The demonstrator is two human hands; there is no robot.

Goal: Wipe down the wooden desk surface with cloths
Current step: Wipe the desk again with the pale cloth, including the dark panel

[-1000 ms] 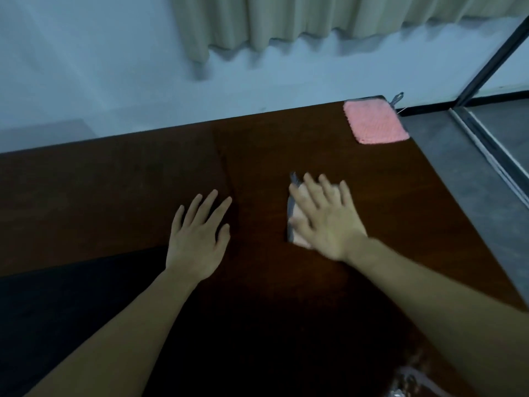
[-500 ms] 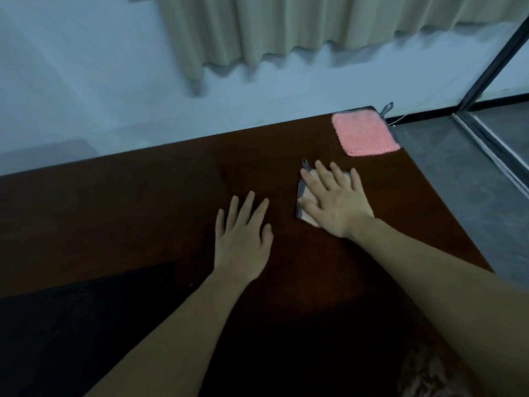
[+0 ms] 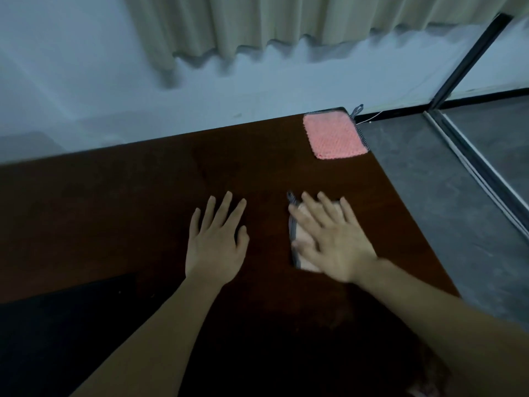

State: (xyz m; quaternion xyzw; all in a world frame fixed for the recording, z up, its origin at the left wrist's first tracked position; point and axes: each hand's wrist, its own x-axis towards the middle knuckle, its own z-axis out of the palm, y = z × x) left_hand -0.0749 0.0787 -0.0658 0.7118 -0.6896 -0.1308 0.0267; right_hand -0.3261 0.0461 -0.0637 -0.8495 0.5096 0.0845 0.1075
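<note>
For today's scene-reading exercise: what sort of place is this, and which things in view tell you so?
Probably an office or study room, though that is a guess. A dark wooden desk stands against a pale wall under a hanging curtain, with grey floor and a dark-framed glass door to the right.

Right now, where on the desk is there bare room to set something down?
Bare wood runs along the desk far edge, from the left side across to the pink cloth at the far right corner. A narrower strip lies between that cloth and the right hand, pressing the pale cloth. It is crowded around the left hand and right hand.
</note>
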